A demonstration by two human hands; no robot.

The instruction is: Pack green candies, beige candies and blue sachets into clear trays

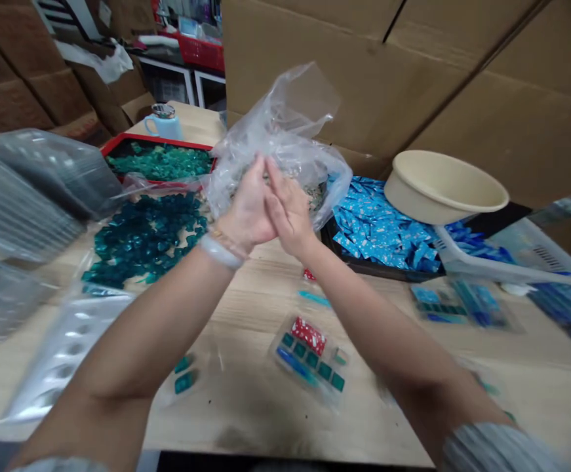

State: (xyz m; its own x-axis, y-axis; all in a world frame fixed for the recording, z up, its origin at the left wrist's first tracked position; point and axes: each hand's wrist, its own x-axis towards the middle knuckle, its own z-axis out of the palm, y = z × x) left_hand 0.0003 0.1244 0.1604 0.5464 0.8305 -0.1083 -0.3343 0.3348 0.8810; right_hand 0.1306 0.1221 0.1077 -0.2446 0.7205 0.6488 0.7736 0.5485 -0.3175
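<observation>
My left hand [248, 206] and right hand [290, 208] are pressed toward each other at frame centre, fingers angled up and inward, with a clear polythene bag [278, 131] bunched between them; the fingertips sink into the plastic, so I cannot tell exactly how it is pinched. The bag stands above the table, its slack upper part billowing toward the top of the frame, with small speckled contents showing just right of my right hand. The closed grip appears to hold the plastic gathered and the contents low. Both forearms reach in from the lower corners, elbows wide, lifting the work clear of a pale wooden table [265, 419]. Left of centre lies a loose heap of dark teal glass tiles [142, 239], beyond it a red-rimmed black tray of green pieces [160, 162]. To the right sits a black tray of blue sachets [378, 223], overlapped by a tilted beige plastic basin [442, 183]. Flat clear packets of teal tiles [309, 357] lie near my forearms, seemingly set out within reach.
</observation>
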